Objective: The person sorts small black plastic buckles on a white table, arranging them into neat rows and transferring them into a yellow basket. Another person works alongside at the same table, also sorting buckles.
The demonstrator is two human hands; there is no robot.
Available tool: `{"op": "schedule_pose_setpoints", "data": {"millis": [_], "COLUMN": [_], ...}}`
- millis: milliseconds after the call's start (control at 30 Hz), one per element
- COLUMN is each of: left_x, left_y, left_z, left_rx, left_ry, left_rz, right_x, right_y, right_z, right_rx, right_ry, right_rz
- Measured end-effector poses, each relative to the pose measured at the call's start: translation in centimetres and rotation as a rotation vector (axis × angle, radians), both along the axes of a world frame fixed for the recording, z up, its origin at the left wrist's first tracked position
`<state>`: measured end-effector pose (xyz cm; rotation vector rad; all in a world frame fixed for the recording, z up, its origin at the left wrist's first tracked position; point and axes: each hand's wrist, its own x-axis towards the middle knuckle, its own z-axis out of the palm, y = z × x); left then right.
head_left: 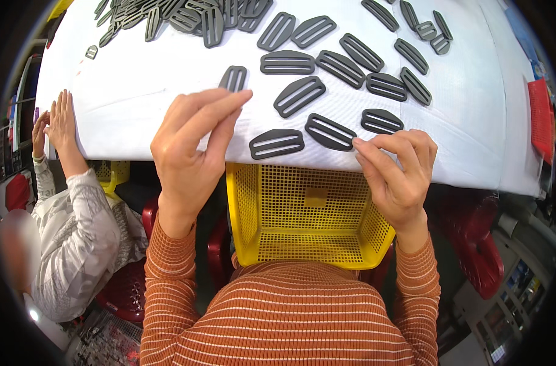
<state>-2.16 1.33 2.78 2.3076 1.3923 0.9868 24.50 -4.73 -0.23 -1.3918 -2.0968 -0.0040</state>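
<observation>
Dark grey strap slider buckles, each with two long slots, lie on a white-covered table (168,131). My left hand (189,134) is held over the table's near edge, its fingers stretched forward and partly hiding one slider buckle (234,77); I see nothing held in it. With thumb and index finger, my right hand (400,168) pinches at the right end of another slider buckle (330,132) near the front edge. To the left of that one lies a further buckle (277,144). Below the edge, between my forearms, is a yellow perforated basket (314,247).
A heap of buckles (186,15) covers the far left, and several more spread to the right. One small buckle (92,52) lies alone. Another person's hand (63,122) rests on the table's left side. A red object (540,119) stands at the right edge; dark red chairs (473,244) are below.
</observation>
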Motion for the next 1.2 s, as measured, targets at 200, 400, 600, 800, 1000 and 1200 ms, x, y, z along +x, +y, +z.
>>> {"op": "schedule_pose_setpoints", "data": {"millis": [200,400,600,800,1000,1200], "left_x": [0.2,-0.1,0.4,1.3,2.8,4.1], "left_y": [-2.8,-2.5,-1.3,-1.0,1.7,2.1], "left_z": [-0.7,-2.4,-2.8,-1.6,-1.7,-1.7], "left_rx": [0.011,0.125,0.108,-0.214,0.003,0.094], "left_ry": [0.215,0.273,0.198,-0.01,0.008,0.174], "left_rz": [-0.121,-0.135,-0.144,-0.127,-0.068,-0.087], "right_x": [-1.8,-1.4,-3.8,-1.7,1.2,2.8], "right_y": [1.1,2.2,1.2,2.1,3.0,2.6], "right_z": [0.5,0.8,1.6,3.0,1.6,1.2], "right_rx": [0.022,-0.005,-0.134,-0.379,-0.212,-0.04], "right_ry": [-0.119,-0.232,-0.175,0.109,0.009,-0.137], "right_rz": [0.007,0.003,0.001,-0.024,-0.121,-0.105]}}
